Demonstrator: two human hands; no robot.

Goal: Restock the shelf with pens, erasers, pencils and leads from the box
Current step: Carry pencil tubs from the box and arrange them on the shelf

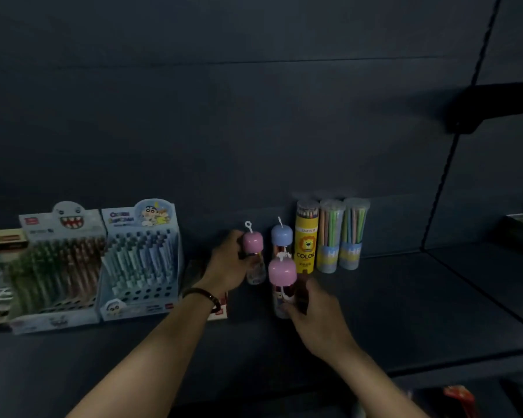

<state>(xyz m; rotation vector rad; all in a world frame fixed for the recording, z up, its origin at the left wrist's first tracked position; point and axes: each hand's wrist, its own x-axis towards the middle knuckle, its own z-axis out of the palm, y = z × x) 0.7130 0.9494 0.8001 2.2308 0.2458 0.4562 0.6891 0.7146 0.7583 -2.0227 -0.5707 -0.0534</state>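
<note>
Dark shelf [405,312], dark panelled back wall [254,116] behind, dim light.

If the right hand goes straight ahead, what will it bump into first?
Probably the blue-capped tube, right behind the pink-capped tube the right hand holds. Depth is unclear, so the yellow colour pencil tube could come first.

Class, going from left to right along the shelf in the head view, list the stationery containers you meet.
monster pen box, cartoon pen box, far pink-capped tube gripped by the left hand, near pink-capped tube gripped by the right hand, yellow COLOR tube, first clear pencil tube, second clear pencil tube.
</note>
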